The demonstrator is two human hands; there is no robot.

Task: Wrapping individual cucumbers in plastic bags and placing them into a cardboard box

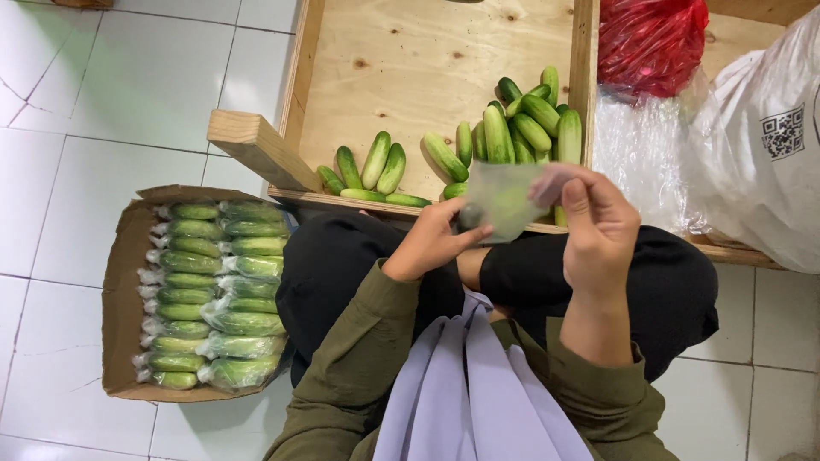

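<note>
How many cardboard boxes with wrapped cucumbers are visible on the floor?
1. The cardboard box stands on the white tile floor, left of the person's knee, beside the wooden tray. Others may lie outside the view.

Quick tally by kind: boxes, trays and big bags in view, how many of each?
Cardboard box of bagged cucumbers: 1
Wooden tray with loose cucumbers: 1
Red bag: 1
White bag: 1
Small clear bag held by both hands: 1
Total: 5

Clear thin plastic bag, glossy-skinned cucumbers (smooth), bare knotty wood tray, matt cardboard box
</note>
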